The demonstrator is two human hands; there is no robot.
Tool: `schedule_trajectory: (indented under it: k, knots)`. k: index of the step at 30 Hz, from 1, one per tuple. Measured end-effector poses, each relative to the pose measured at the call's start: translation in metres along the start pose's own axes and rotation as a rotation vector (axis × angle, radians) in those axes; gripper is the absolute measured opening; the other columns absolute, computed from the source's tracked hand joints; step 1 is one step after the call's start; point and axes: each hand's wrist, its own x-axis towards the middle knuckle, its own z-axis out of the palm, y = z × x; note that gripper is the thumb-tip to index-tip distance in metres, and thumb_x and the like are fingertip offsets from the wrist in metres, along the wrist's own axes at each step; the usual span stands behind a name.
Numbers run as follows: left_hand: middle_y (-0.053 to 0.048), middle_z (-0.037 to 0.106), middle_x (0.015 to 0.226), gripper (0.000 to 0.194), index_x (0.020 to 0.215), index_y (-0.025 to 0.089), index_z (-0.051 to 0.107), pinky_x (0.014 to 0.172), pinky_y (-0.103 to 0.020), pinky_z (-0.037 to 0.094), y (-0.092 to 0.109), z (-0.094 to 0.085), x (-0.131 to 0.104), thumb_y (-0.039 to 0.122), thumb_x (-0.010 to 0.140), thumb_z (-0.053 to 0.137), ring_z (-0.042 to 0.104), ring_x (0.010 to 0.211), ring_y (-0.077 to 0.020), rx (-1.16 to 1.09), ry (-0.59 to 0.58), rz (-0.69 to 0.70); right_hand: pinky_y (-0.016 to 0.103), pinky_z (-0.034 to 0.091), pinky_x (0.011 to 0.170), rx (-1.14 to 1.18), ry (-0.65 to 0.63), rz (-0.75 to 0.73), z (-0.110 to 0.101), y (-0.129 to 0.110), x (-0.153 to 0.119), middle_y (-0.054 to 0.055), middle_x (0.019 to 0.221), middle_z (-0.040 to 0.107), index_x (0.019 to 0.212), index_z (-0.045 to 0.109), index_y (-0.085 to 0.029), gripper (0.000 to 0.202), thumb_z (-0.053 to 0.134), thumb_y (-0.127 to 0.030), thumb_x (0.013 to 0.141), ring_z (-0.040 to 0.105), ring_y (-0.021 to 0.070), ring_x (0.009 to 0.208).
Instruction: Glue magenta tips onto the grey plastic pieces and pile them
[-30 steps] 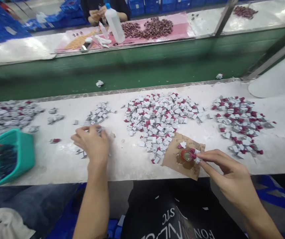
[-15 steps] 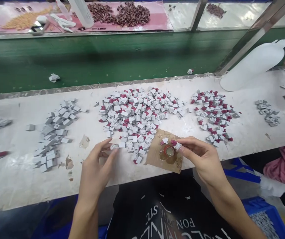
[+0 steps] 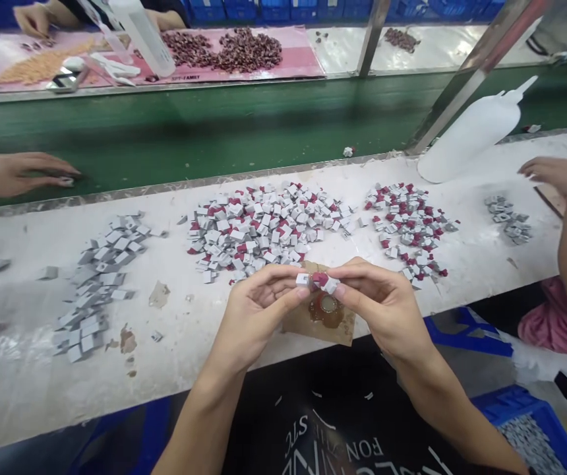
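My left hand [image 3: 258,310] pinches a small light-grey plastic block [image 3: 303,280] between thumb and fingertips. Opposite it, my right hand [image 3: 382,300] is closed on a small red-and-grey plastic piece [image 3: 324,282], its red end towards the block. The two parts meet or nearly touch; I cannot tell which. Below them lies a brown cardboard piece [image 3: 313,331] with a wet brown patch and a small round red-rimmed dish [image 3: 328,303]. Just behind my hands spreads a big pile of grey and red pieces [image 3: 264,224].
Grey blocks [image 3: 90,284] lie in a heap to the left, mixed pieces [image 3: 407,224] to the right. A white squeeze bottle [image 3: 471,138] stands by the metal post. Co-workers' hands reach in at the left [image 3: 21,175] and right [image 3: 560,178]. Behind runs a green belt [image 3: 214,125].
My left hand has moved right with a grey block, meeting the piece in my right hand. A co-worker's hand has come in over the belt at left, now holding a small piece.
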Motion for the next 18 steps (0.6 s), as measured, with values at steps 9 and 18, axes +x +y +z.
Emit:
schedule_trajectory:
  k: [9,18]
  knots:
    - [-0.006,0.088,0.100,0.018,0.102,0.025,0.092,0.089,-0.030,0.072,0.005,0.015,0.002,0.030,0.088,0.101,0.086,0.095,-0.0219,-0.014,-0.056,0.009,0.034,0.074,0.082,-0.025,-0.014,0.024,-0.005,-0.001,-0.001,0.005,0.104,0.084,0.109,0.096,-0.031,0.011,0.094,-0.033,0.098,0.085,0.0214,0.093]
    - [-0.007,0.086,0.099,0.019,0.101,0.026,0.091,0.083,-0.034,0.071,0.026,0.008,0.024,0.031,0.086,0.101,0.084,0.090,-0.0245,0.132,-0.192,0.041,0.038,0.073,0.080,-0.040,-0.172,0.098,-0.018,-0.007,0.023,0.005,0.103,0.088,0.111,0.095,-0.030,0.019,0.095,-0.043,0.098,0.085,0.0229,0.090]
